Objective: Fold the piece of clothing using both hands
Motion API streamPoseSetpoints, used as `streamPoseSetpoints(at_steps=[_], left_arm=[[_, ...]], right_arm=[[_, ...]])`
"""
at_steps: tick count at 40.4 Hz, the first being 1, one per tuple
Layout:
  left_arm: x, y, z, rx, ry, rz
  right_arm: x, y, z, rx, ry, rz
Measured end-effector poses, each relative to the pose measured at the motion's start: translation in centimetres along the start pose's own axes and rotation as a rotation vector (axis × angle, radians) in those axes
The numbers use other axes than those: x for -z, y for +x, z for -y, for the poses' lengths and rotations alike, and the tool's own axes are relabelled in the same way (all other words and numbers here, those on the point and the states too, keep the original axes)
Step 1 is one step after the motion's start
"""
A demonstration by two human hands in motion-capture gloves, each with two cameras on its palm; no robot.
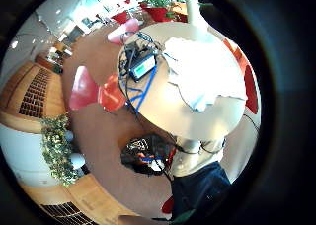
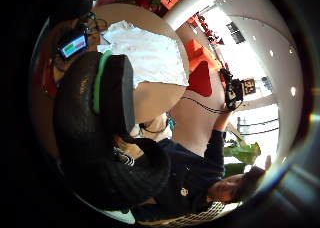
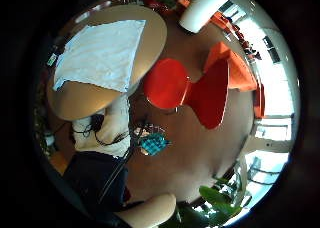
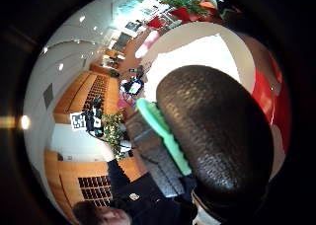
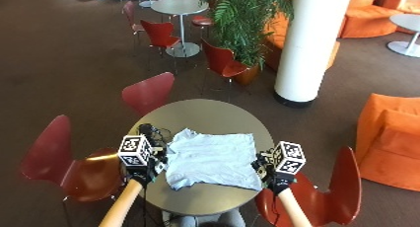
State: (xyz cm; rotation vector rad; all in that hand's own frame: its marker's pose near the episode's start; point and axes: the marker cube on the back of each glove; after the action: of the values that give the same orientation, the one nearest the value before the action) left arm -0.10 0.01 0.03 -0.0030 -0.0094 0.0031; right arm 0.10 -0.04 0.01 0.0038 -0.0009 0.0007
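A light blue garment (image 5: 213,160) lies spread flat on the round tan table (image 5: 203,111), sleeves toward the left side. My left hand (image 5: 147,169) hovers over the table's left edge, beside the garment and apart from it. Off the garment's right edge my right hand (image 5: 265,170) hovers level with the left, also apart from the cloth. Neither hand holds anything. The palm views look down from well above on the garment (image 1: 202,72) (image 3: 102,55) lying on the table. A gloved thumb (image 2: 100,103) (image 4: 212,131) fills part of each thumb side view.
A small device with a bundle of cables (image 5: 150,133) sits on the table by the garment's left edge. Red chairs (image 5: 148,91) (image 5: 62,163) (image 5: 328,192) ring the table. A white pillar (image 5: 308,44) and a potted plant (image 5: 246,19) stand behind.
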Motion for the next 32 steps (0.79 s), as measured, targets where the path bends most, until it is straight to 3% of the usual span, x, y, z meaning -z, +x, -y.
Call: streamPoseSetpoints(at_steps=[12, 23, 32], left_arm=[[0.0, -0.3, -0.9, -0.001, -0.057, 0.105], [-1.0, -0.1, -1.3, 0.007, -0.161, 0.129], [-1.6, 2.4, -3.4, -0.037, -0.304, 0.177]], right_arm=[[1.5, -0.2, -1.1, 0.006, 0.022, 0.008], [0.6, -2.5, -0.2, 0.081, -0.122, -0.012], [1.2, -4.7, -1.0, 0.125, -0.209, -0.079]])
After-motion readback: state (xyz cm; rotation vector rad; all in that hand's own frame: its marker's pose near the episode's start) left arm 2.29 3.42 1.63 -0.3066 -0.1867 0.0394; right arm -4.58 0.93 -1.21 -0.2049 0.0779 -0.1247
